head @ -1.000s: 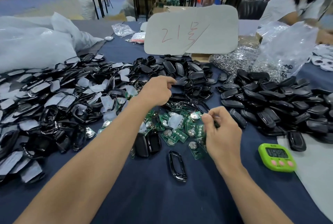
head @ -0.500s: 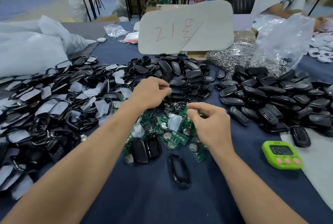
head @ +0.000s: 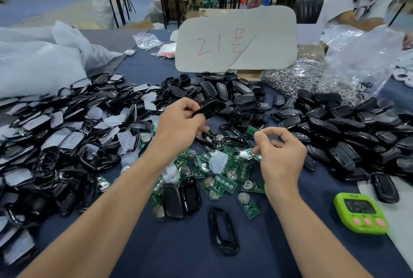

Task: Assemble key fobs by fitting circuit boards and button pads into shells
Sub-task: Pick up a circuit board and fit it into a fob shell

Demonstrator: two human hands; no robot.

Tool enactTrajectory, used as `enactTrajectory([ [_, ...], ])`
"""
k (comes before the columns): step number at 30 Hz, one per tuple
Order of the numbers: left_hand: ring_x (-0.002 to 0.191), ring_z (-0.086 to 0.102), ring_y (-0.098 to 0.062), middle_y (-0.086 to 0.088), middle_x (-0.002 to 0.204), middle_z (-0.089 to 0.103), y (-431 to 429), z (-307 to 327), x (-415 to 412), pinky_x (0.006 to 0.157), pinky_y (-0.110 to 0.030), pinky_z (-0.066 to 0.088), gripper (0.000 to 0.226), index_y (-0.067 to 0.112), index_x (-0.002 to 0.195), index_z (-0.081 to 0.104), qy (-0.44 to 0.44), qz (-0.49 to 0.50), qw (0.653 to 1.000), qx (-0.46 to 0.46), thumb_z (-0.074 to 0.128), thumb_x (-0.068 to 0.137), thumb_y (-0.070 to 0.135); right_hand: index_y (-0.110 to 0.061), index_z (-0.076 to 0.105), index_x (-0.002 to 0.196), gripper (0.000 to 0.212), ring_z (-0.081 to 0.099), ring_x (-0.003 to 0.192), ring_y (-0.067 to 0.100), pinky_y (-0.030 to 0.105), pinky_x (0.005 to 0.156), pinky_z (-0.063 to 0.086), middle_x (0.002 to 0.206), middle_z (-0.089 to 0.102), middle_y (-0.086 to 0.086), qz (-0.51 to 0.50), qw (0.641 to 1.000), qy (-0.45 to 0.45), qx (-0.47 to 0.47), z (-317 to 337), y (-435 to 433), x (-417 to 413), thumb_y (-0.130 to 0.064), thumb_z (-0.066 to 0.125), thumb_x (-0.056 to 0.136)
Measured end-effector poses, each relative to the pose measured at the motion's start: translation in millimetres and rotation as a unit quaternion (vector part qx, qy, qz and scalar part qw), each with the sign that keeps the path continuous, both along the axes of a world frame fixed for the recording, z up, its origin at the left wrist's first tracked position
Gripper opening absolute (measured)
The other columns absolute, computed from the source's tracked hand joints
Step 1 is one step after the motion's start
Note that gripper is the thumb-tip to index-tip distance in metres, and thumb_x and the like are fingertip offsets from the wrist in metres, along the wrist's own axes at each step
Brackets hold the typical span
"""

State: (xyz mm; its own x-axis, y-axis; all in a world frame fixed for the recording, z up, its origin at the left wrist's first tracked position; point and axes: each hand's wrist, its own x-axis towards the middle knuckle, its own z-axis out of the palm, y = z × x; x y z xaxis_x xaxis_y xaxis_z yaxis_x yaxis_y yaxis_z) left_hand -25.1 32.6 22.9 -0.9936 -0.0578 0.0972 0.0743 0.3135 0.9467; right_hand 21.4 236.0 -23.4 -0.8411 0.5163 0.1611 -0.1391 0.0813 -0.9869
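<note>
Head view: left grip [head: 181, 125] holds a glossy black plastic shell half [head: 209, 108] up above the heaps, I think so that its hollow side can receive a part. Right grip [head: 281, 157] pinches what seems to be a small green circuit board with round silver cell [head: 247, 154], just over the heap of loose green boards [head: 220, 186], near the shell but apart from it. Bare dark blue desk [head: 268, 255] gives room near the body. Heaps of black shells [head: 348, 130] crowd both sides, and a lime-green timer [head: 361, 216] stands on the right.

Black shells [head: 348, 130], green boards [head: 220, 185], lime timer [head: 361, 215], navy cloth [head: 279, 253].
</note>
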Motion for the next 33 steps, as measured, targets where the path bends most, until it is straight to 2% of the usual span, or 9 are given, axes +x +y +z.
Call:
enactTrajectory([
  [5, 0.062, 0.075, -0.021, -0.008, 0.075, 0.078, -25.0, -4.9, 23.9, 0.058, -0.026, 0.06, 0.025, 0.019, 0.099, 0.071, -0.019, 0.017, 0.997, 0.079, 0.062, 0.095, -0.004, -0.03, 0.073, 0.08, 0.007, 0.06, 0.055, 0.006, 0.024, 0.054, 0.049, 0.067, 0.073, -0.006, 0.056, 0.992, -0.001, 0.112, 11.9, -17.5, -34.2, -0.027, 0.074, 0.087],
  [9, 0.068, 0.077, -0.023, -0.005, 0.079, 0.079, -31.1, -13.5, 23.3, 0.061, -0.024, 0.06, 0.033, 0.028, 0.101, 0.074, -0.017, 0.037, 0.994, 0.097, 0.063, 0.097, -0.003, -0.042, 0.064, 0.119, 0.029, 0.047, 0.045, 0.008, 0.018, 0.053, 0.042, 0.072, 0.073, -0.009, 0.13, 0.952, -0.004, 0.278, 19.1, -20.5, -39.6, -0.024, 0.066, 0.096],
  [11, 0.071, 0.079, -0.023, -0.004, 0.082, 0.08, -29.2, -17.7, 19.3, 0.062, -0.023, 0.06, 0.032, 0.029, 0.102, 0.074, -0.027, 0.037, 0.994, 0.104, 0.064, 0.098, -0.001, -0.039, 0.065, 0.115, 0.022, 0.058, 0.055, 0.008, 0.02, 0.057, 0.044, 0.078, 0.071, -0.022, 0.107, 0.938, 0.018, 0.328, 24.4, -23.4, -32.2, -0.026, 0.065, 0.097],
  [13, 0.073, 0.079, -0.023, -0.002, 0.084, 0.081, -25.9, -21.3, 17.0, 0.064, -0.024, 0.061, 0.03, 0.028, 0.104, 0.075, -0.029, 0.026, 0.995, 0.093, 0.067, 0.097, 0.0, -0.032, 0.065, 0.094, 0.007, 0.061, 0.059, 0.01, 0.026, 0.057, 0.046, 0.073, 0.071, -0.021, 0.095, 0.95, 0.04, 0.295, 27.1, -30.0, -22.8, -0.026, 0.068, 0.097],
  [15, 0.073, 0.079, -0.023, -0.003, 0.082, 0.081, -21.7, -23.1, 17.9, 0.065, -0.026, 0.062, 0.031, 0.027, 0.104, 0.078, -0.028, 0.012, 0.995, 0.093, 0.068, 0.095, -0.001, -0.029, 0.062, 0.083, 0.015, 0.059, 0.051, 0.018, 0.034, 0.05, 0.045, 0.065, 0.072, -0.013, 0.132, 0.97, 0.022, 0.201, 27.5, -39.0, -15.7, -0.026, 0.068, 0.097],
  [17, 0.073, 0.079, -0.024, -0.006, 0.082, 0.081, -17.1, -23.1, 21.5, 0.066, -0.027, 0.063, 0.031, 0.026, 0.104, 0.079, -0.023, -0.003, 0.994, 0.103, 0.069, 0.094, -0.002, -0.027, 0.064, 0.08, 0.017, 0.056, 0.045, 0.01, 0.024, 0.044, 0.039, 0.064, 0.073, -0.007, 0.176, 0.973, -0.004, 0.147, 27.8, -46.8, -11.6, -0.024, 0.067, 0.097],
  [20, 0.075, 0.08, -0.027, -0.01, 0.084, 0.081, -14.3, -19.7, 27.8, 0.07, -0.03, 0.064, 0.03, 0.024, 0.104, 0.08, -0.019, -0.025, 0.991, 0.131, 0.07, 0.094, -0.003, -0.021, 0.067, 0.077, 0.018, 0.053, 0.044, 0.0, 0.01, 0.045, 0.036, 0.059, 0.071, -0.005, 0.185, 0.969, -0.018, 0.161, 25.4, -53.1, -8.9, -0.021, 0.069, 0.095],
  [30, 0.077, 0.079, -0.029, -0.012, 0.088, 0.081, -22.8, -15.1, 34.8, 0.069, -0.025, 0.062, 0.033, 0.02, 0.105, 0.08, -0.023, -0.035, 0.986, 0.158, 0.069, 0.092, -0.008, -0.02, 0.065, 0.072, 0.023, 0.049, 0.041, 0.001, 0.012, 0.045, 0.035, 0.056, 0.068, -0.001, 0.183, 0.971, -0.012, 0.156, 22.3, -57.9, -8.6, -0.021, 0.072, 0.095],
  [33, 0.077, 0.079, -0.029, -0.012, 0.088, 0.081, -22.0, -16.5, 35.7, 0.068, -0.024, 0.061, 0.03, 0.018, 0.105, 0.08, -0.02, -0.037, 0.987, 0.155, 0.071, 0.091, -0.006, -0.021, 0.064, 0.073, 0.023, 0.05, 0.045, 0.01, 0.02, 0.048, 0.039, 0.056, 0.067, 0.001, 0.161, 0.97, -0.024, 0.18, 19.9, -60.0, -7.7, -0.026, 0.07, 0.095],
])
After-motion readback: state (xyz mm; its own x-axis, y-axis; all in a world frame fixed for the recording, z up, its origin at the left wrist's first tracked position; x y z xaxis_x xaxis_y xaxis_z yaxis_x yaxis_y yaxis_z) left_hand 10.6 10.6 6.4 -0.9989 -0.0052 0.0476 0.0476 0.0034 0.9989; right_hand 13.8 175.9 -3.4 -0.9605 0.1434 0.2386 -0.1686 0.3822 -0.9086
